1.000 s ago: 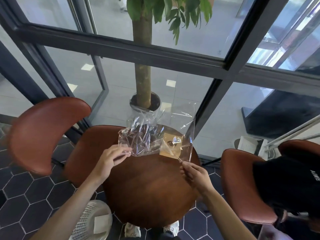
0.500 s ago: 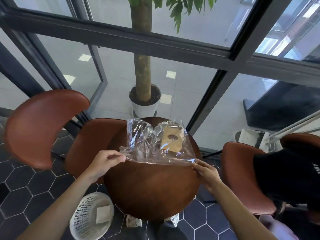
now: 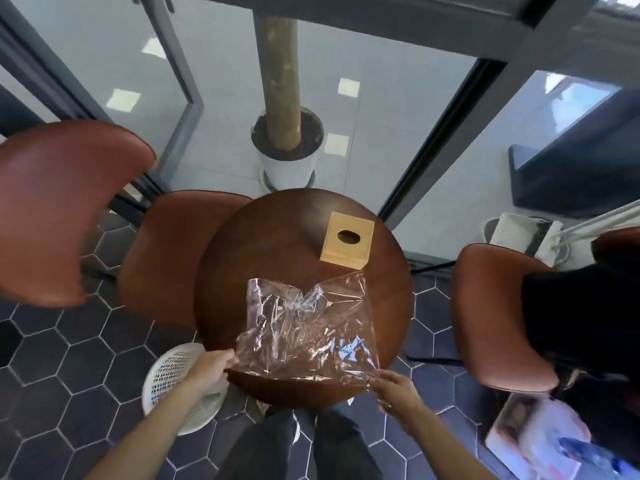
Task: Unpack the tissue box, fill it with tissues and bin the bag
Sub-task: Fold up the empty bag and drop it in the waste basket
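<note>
A square wooden tissue box (image 3: 347, 240) with an oval slot in its top stands bare on the far right part of the round brown table (image 3: 249, 258). A crumpled clear plastic bag (image 3: 308, 327), now without the box, is stretched above the table's near edge. My left hand (image 3: 212, 370) pinches the bag's near left corner. My right hand (image 3: 394, 389) pinches its near right corner. No tissues are in view.
A white mesh waste basket (image 3: 169, 372) stands on the dark hexagon-tiled floor by my left arm. Brown chairs flank the table at left (image 3: 173, 251) and right (image 3: 491, 317). A potted tree (image 3: 289, 150) stands behind the glass. A dark garment lies on the right chair.
The box has slid out of the bag and now stands on the table. Both hands have drawn the bag back toward me, to the table's near edge.
</note>
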